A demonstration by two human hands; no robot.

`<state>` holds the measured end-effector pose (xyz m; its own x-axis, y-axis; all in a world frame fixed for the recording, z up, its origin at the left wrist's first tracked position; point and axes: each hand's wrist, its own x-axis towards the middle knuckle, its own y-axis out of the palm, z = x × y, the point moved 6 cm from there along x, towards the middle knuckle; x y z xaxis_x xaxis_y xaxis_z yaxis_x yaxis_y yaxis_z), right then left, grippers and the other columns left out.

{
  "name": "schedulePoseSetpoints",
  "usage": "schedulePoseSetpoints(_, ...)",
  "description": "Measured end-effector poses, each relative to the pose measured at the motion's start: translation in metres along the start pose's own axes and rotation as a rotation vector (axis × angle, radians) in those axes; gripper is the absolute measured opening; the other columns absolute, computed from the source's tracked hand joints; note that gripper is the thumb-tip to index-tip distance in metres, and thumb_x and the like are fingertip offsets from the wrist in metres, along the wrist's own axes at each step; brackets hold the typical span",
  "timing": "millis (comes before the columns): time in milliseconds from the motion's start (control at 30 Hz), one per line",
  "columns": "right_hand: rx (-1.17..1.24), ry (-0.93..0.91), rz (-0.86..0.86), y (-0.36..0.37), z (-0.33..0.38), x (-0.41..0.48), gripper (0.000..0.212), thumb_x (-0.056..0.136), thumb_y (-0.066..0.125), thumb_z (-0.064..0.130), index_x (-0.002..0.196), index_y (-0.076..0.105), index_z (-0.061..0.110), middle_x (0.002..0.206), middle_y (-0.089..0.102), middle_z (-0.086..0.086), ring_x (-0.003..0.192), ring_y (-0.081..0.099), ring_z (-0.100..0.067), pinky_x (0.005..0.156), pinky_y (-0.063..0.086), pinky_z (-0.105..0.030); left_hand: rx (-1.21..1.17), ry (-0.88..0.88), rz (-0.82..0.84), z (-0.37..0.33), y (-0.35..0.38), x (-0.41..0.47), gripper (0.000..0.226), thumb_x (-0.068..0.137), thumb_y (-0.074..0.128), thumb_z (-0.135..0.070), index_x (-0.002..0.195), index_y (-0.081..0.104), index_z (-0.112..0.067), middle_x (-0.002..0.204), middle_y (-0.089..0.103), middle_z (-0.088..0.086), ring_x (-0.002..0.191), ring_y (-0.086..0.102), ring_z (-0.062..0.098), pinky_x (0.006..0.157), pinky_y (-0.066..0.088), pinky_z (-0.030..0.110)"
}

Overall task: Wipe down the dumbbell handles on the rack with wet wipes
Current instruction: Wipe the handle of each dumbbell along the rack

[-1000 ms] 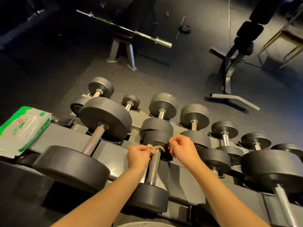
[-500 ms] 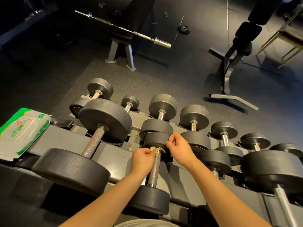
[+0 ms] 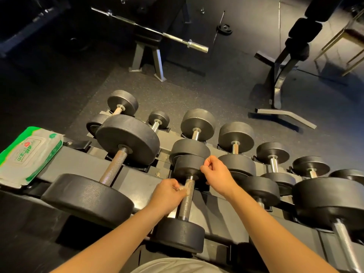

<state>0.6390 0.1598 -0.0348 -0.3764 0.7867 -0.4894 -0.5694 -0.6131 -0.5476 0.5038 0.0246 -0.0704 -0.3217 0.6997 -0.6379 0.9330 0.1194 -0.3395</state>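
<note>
- Left hand (image 3: 168,192) pinches wet wipe (image 3: 185,189) against dumbbell handle (image 3: 186,203), centre frame.
- Right hand (image 3: 216,172) curled; cannot tell if it holds anything.
- Risk: a one-sided tug slips the wipe off.

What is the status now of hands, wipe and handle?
Left hand pinches wipe against handle, at its far end. Right hand curled, right of handle; grip on wipe unclear. Rest of handle unobstructed.
</note>
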Motion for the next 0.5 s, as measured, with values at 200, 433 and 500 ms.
schedulePoseSetpoints(200,-0.002,-0.003,0.011,0.000,-0.002,0.001,0.012,0.097,0.055,0.022,0.095,0.053,0.010,0.081,0.057,-0.007,0.073,0.053,-0.020,0.080,0.057,-0.057,0.191,-0.081,0.221,0.012,-0.001,-0.019,0.026,0.084,0.075,-0.031,0.063,0.061,-0.022,0.065,0.059,-0.002,0.068,0.058,0.014,0.076,0.053,0.035)
schedulePoseSetpoints(433,0.011,-0.009,0.003,0.000,-0.004,0.000,0.014,0.097,0.055,0.026,0.096,0.054,0.012,0.088,0.062,-0.014,0.076,0.057,-0.022,0.080,0.058,-0.057,0.027,0.120,-0.235,-0.023,-0.005,-0.003,0.020,0.090,0.076,-0.041,0.076,0.067,-0.029,0.081,0.061,-0.006,0.075,0.062,0.013,0.066,0.051,0.034)
schedulePoseSetpoints(500,0.016,-0.014,-0.009,0.001,-0.007,-0.002,0.017,0.099,0.055,0.028,0.094,0.054,0.012,0.088,0.062,-0.014,0.075,0.058,-0.022,0.080,0.059,-0.055,0.065,0.135,-0.195,-0.019,0.001,-0.003,0.021,0.092,0.073,-0.040,0.079,0.062,-0.027,0.077,0.059,-0.005,0.072,0.060,0.012,0.066,0.052,0.035)
